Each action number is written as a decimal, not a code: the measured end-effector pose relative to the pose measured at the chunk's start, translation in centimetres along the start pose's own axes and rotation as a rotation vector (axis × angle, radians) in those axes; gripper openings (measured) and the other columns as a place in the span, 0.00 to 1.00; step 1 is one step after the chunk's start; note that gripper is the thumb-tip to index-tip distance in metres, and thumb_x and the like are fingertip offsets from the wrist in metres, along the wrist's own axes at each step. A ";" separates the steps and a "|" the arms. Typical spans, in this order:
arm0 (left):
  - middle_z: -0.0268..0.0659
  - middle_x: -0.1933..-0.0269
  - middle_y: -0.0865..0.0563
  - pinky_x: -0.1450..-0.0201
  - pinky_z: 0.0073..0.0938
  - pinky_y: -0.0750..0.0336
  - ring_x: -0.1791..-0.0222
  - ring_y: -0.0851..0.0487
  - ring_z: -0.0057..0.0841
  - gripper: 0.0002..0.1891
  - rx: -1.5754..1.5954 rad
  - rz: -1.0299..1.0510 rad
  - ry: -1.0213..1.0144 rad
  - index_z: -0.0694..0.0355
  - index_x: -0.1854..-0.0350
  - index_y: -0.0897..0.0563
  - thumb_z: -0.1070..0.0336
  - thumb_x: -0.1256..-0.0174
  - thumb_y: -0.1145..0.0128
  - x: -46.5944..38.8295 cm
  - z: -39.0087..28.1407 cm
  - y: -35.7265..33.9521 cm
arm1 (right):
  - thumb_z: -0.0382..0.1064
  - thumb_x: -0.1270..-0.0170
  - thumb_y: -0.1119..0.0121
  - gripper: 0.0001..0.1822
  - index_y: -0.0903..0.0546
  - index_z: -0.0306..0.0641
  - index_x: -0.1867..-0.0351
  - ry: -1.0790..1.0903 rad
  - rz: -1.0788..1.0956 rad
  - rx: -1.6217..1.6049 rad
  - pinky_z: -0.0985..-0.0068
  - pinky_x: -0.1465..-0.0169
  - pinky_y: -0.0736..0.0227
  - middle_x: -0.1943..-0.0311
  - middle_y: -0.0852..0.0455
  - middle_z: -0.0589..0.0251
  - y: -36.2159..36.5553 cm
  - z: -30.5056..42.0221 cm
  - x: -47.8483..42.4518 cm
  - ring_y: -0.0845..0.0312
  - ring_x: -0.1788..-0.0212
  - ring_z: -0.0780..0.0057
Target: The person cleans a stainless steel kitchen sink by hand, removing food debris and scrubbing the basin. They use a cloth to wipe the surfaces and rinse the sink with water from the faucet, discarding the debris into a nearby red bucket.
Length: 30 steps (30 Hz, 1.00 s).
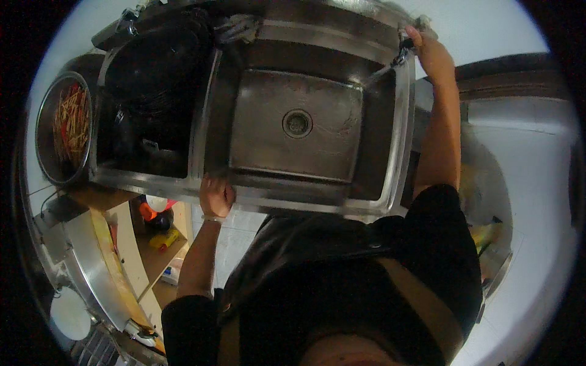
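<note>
My right hand [432,52] is at a metal faucet [403,48] at the back right corner of a stainless steel sink, with fingers around its top. A thin stream of water seems to run from it into the right basin [297,151], where a round drain [297,123] shows. My left hand [217,196] rests with curled fingers on the sink's front rim, near the divider; whether it grips the rim I cannot tell. A large black wok or pan [151,59] lies over the left basin. A grey cloth [238,28] lies behind the basins.
A round metal container [39,132] of wooden sticks stands left of the sink. Below it are shelves [153,256] with a yellow packet [164,239] and other goods. A second faucet [128,20] is at the back left. A white round lid or plate [71,313] is at lower left.
</note>
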<state>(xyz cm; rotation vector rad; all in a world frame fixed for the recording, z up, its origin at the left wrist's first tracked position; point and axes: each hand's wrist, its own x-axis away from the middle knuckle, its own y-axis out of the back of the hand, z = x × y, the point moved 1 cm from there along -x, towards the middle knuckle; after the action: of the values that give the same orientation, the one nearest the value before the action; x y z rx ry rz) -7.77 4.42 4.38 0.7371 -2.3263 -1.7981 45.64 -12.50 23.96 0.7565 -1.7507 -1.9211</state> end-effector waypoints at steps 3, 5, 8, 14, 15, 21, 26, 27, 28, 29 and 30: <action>0.43 0.69 0.18 0.41 0.46 0.31 0.63 0.21 0.43 0.05 0.030 -0.060 -0.023 0.62 0.71 0.20 0.70 0.50 0.44 -0.1 -0.4 -0.1 | 0.69 0.33 0.68 0.38 0.19 0.35 0.55 -0.233 0.010 0.095 0.54 0.52 0.30 0.61 0.17 0.42 0.1 1.2 2.2 0.23 0.53 0.43; 0.43 0.71 0.19 0.42 0.47 0.30 0.64 0.21 0.44 0.04 0.001 -0.061 0.006 0.62 0.72 0.20 0.70 0.51 0.44 0.1 -0.1 1.0 | 0.62 0.30 0.63 0.32 0.25 0.32 0.49 -0.254 -0.094 -0.151 0.57 0.57 0.28 0.66 0.16 0.44 -0.5 3.9 3.7 0.19 0.62 0.48; 0.45 0.71 0.19 0.43 0.46 0.30 0.65 0.22 0.46 0.04 0.145 0.039 0.144 0.62 0.73 0.20 0.70 0.52 0.45 0.5 0.4 0.7 | 0.52 0.29 0.55 0.27 0.34 0.32 0.39 -0.321 -0.207 -0.834 0.63 0.62 0.24 0.70 0.16 0.50 -1.5 6.6 6.8 0.17 0.68 0.58; 0.46 0.68 0.19 0.42 0.47 0.32 0.61 0.22 0.45 0.06 0.003 0.011 0.043 0.63 0.75 0.20 0.66 0.51 0.45 -0.5 -0.2 1.0 | 0.42 0.32 0.47 0.20 0.28 0.47 0.40 -0.085 0.012 -1.053 0.70 0.62 0.24 0.70 0.16 0.58 -11.7 14.4 14.7 0.18 0.69 0.68; 0.45 0.68 0.19 0.42 0.47 0.32 0.61 0.22 0.45 0.07 0.011 0.002 0.029 0.63 0.74 0.20 0.65 0.51 0.45 -0.4 -0.3 0.8 | 0.43 0.33 0.46 0.16 0.23 0.47 0.45 0.034 0.054 -0.897 0.69 0.61 0.24 0.70 0.16 0.58 -14.5 15.2 13.7 0.18 0.68 0.65; 0.43 0.65 0.17 0.41 0.44 0.31 0.59 0.21 0.42 0.09 0.013 0.045 0.092 0.63 0.72 0.17 0.62 0.49 0.44 0.5 0.3 1.1 | 0.47 0.40 0.40 0.21 0.22 0.44 0.47 0.347 -0.054 -0.516 0.61 0.48 0.29 0.48 0.21 0.52 -17.7 26.2 2.1 0.24 0.48 0.53; 0.42 0.65 0.17 0.42 0.42 0.30 0.58 0.21 0.41 0.08 0.113 0.019 0.102 0.61 0.72 0.16 0.65 0.54 0.40 0.9 0.2 1.5 | 0.46 0.48 0.33 0.35 0.31 0.46 0.37 0.624 -0.116 -0.245 0.56 0.44 0.31 0.39 0.30 0.50 -22.1 29.7 -11.7 0.33 0.40 0.43; 0.42 0.65 0.17 0.42 0.42 0.30 0.58 0.21 0.41 0.08 0.110 0.042 0.086 0.61 0.71 0.17 0.65 0.55 0.40 1.3 0.5 1.5 | 0.46 0.48 0.33 0.36 0.32 0.46 0.36 0.624 -0.092 -0.180 0.56 0.43 0.32 0.40 0.28 0.50 -21.9 30.3 -12.3 0.33 0.41 0.44; 0.41 0.65 0.17 0.43 0.43 0.29 0.58 0.21 0.41 0.08 0.129 0.003 0.086 0.61 0.70 0.17 0.67 0.55 0.39 0.9 0.3 2.1 | 0.46 0.49 0.32 0.37 0.32 0.46 0.36 0.623 -0.056 -0.123 0.56 0.43 0.32 0.41 0.27 0.49 -21.8 31.2 -11.5 0.32 0.41 0.44; 0.41 0.66 0.18 0.44 0.44 0.28 0.58 0.21 0.41 0.09 0.148 -0.036 0.080 0.62 0.69 0.17 0.68 0.55 0.39 0.3 0.2 2.7 | 0.47 0.50 0.32 0.38 0.33 0.45 0.35 0.616 -0.023 -0.062 0.57 0.42 0.32 0.42 0.26 0.49 -21.8 31.3 -11.2 0.31 0.41 0.45; 0.40 0.66 0.18 0.44 0.46 0.27 0.59 0.21 0.41 0.09 0.168 -0.068 0.068 0.62 0.68 0.17 0.70 0.55 0.39 0.3 0.0 3.0 | 0.46 0.50 0.32 0.38 0.32 0.45 0.35 0.540 -0.002 -0.172 0.57 0.43 0.31 0.44 0.24 0.49 -22.3 30.3 -11.1 0.30 0.42 0.46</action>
<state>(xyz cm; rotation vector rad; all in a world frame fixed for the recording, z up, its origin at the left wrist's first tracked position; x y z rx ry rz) -8.89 4.82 7.11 0.8951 -2.4571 -1.5901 35.33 20.03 4.60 1.0859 -1.2399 -1.6369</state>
